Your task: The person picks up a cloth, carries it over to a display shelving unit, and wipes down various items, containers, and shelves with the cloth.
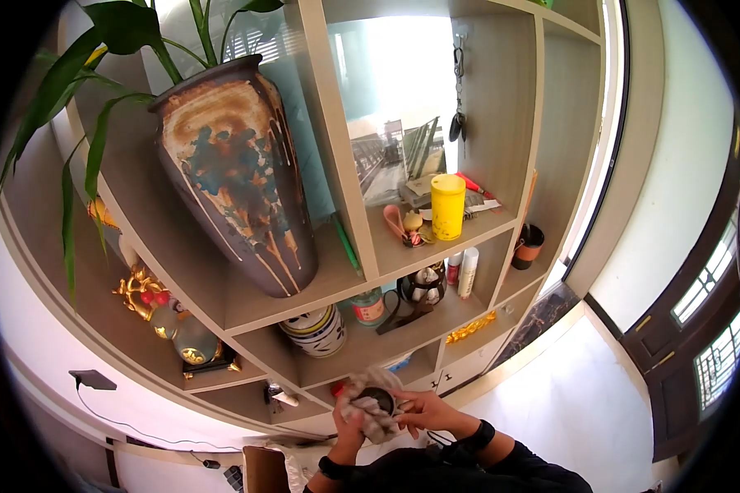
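Note:
Low in the head view, in front of the shelves, I hold a lumpy greyish-white cloth [378,426] bunched around a dark round thing [376,400]. What the dark thing is, I cannot make out. My left hand [349,429] grips the bundle from the left, fingers partly hidden behind the cloth. From the right, my right hand [426,411] pinches the edge of the bundle with bent fingers. Dark bands sit on both wrists. A patterned ceramic jar [316,331] and a glass jar with a red label [368,308] stand on the shelf just beyond.
A tall glazed vase [234,181] with a leafy plant fills the upper left compartment. A yellow canister [447,207], hanging keys [457,123] and spray cans [467,273] are on the right. A cardboard box [265,470] stands below left. Dark doors [699,337] are at far right.

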{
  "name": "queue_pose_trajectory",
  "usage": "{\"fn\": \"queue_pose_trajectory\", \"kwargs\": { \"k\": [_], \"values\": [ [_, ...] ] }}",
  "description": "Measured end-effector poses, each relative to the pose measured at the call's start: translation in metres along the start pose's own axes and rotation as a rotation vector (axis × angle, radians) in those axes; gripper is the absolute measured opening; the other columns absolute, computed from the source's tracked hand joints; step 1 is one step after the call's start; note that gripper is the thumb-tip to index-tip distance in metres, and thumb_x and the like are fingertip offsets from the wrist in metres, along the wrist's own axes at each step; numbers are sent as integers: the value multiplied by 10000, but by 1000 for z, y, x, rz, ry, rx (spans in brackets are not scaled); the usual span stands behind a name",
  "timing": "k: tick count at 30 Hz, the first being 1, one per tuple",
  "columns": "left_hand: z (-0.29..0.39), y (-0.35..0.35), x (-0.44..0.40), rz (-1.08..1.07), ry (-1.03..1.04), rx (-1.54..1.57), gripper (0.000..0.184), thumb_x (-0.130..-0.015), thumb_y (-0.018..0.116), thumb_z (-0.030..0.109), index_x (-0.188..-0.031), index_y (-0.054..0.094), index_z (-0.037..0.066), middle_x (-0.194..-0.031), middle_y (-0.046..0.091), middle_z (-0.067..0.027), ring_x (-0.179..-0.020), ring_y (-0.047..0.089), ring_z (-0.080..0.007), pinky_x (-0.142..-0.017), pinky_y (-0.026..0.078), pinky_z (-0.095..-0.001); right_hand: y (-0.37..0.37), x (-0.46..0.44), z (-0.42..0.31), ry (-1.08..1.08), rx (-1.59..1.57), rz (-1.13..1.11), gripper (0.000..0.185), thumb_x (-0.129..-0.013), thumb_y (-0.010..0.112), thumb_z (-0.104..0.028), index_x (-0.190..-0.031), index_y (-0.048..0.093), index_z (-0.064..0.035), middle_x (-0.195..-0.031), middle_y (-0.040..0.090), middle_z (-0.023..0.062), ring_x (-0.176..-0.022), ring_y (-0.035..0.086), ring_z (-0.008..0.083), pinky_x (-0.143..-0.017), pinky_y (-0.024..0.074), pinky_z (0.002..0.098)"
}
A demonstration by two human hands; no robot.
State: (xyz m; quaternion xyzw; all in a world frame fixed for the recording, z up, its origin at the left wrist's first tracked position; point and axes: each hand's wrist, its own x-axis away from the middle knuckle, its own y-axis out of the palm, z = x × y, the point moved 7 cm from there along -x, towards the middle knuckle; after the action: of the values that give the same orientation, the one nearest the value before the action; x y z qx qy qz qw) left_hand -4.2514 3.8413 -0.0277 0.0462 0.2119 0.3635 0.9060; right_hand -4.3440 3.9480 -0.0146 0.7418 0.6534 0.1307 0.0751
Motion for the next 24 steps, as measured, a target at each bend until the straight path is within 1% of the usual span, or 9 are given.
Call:
{"fn": "queue_pose_trajectory", "kwargs": {
  "k": [3, 12, 15, 16, 17, 20, 21, 23, 24],
  "values": [
    [8, 9, 1, 80, -371, 266, 367, -776, 456, 182, -1062, 418, -45, -906, 546, -129, -801, 551, -210, -691, 462, -309, 3, 2, -3, -11, 74, -36, 530, -780, 528, -29, -1250, 286, -51, -611, 550, 40, -442, 494, 66, -422, 382, 172],
    [9, 12, 10, -214, -536, 172, 432, -780, 481, 332, -1013, 452, -30, -891, 546, -90, -785, 547, -179, -689, 445, -266, 13, 15, -6, 117, 36, -227, 521, -768, 526, -7, -1240, 306, -44, -638, 560, 55, -456, 530, 103, -444, 428, 186],
    [-27, 2, 33, -128, -883, 447, 388, -757, 510, 338, -921, 502, -14, -843, 567, -85, -737, 552, -182, -660, 447, -265, 19, 17, -14, 174, 35, -242, 530, -774, 506, 5, -1250, 279, -44, -645, 560, 62, -480, 557, 129, -464, 452, 200],
    [-62, -14, 44, -123, -880, 449, 388, -757, 510, 338, -921, 502, -14, -843, 567, -85, -737, 552, -182, -660, 447, -265, 22, 18, -15, 217, 12, -237, 539, -777, 495, 14, -1258, 259, -45, -648, 559, 66, -493, 567, 141, -475, 464, 208],
    [-90, -37, 43, -285, -449, -43, 385, -750, 518, 322, -950, 494, -6, -870, 563, -88, -768, 546, -184, -665, 445, -267, 22, 17, -14, 218, 13, -241, 539, -777, 495, 14, -1258, 259, -45, -648, 559, 66, -493, 567, 141, -475, 464, 208],
    [-51, -8, 41, -314, -409, -157, 418, -716, 552, 287, -1030, 461, 26, -1008, 521, -85, -891, 502, -199, -730, 431, -300, 16, 11, -12, 128, -142, -169, 553, -785, 477, 18, -1271, 221, -48, -643, 552, 65, -521, 579, 156, -514, 479, 223],
    [-43, -12, 41, -252, -247, -292, 424, -731, 536, 319, -1038, 455, 39, -1018, 517, -86, -893, 501, -214, -758, 425, -317, 16, 7, -11, 84, -149, -115, 547, -790, 474, 12, -1271, 221, -48, -649, 551, 63, -545, 582, 151, -530, 477, 223],
    [-50, -20, 45, 122, -465, 208, 468, -771, 467, 431, -1059, 446, 62, -1006, 524, -97, -864, 515, -250, -832, 402, -345, 18, -4, -1, -1, -2, -72, 521, -804, 466, -11, -1270, 237, -54, -685, 561, 58, -613, 581, 132, -573, 466, 219],
    [-53, -21, 46, 170, -518, 293, 455, -777, 462, 411, -1069, 438, 62, -1017, 517, -96, -877, 508, -244, -834, 400, -340, 24, -6, 5, 10, 104, -44, 528, -818, 483, -88, -1281, 230, -99, -762, 565, 28, -604, 559, 78, -539, 441, 201]
  ]
}}
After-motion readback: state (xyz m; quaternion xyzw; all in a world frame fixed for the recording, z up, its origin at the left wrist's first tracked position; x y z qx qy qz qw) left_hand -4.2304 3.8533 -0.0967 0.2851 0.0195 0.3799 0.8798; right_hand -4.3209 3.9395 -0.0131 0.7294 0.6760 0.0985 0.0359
